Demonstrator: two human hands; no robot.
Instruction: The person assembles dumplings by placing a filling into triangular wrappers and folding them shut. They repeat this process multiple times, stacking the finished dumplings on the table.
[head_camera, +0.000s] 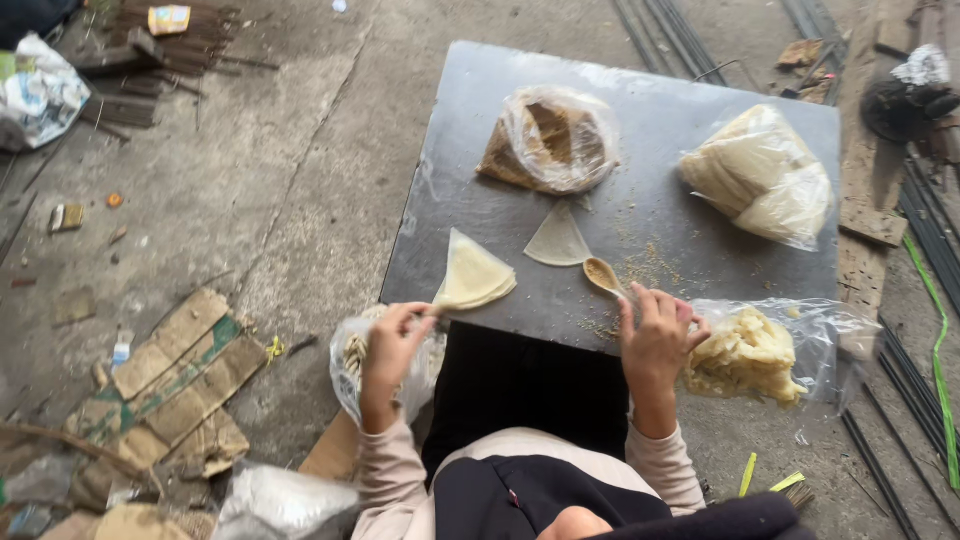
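Note:
My right hand (655, 340) grips the handle of a spoon (603, 274) heaped with brown filling, held over the dark grey board (640, 150). Just beyond the spoon lies a single thin triangular wrapper (557, 240). My left hand (392, 345) pinches the corner of a stack of pale triangular wrappers (473, 276) at the board's near left edge. A clear bag of brown filling (550, 140) sits at the back of the board. A bag of folded wrappers (760, 175) lies at the right.
A plastic bag of pale dough pieces (750, 355) lies right of my right hand. Another plastic bag (352, 365) is under my left hand. Flattened cardboard (170, 390) lies on the concrete at left. Metal rods (930, 270) and wooden planks run along the right.

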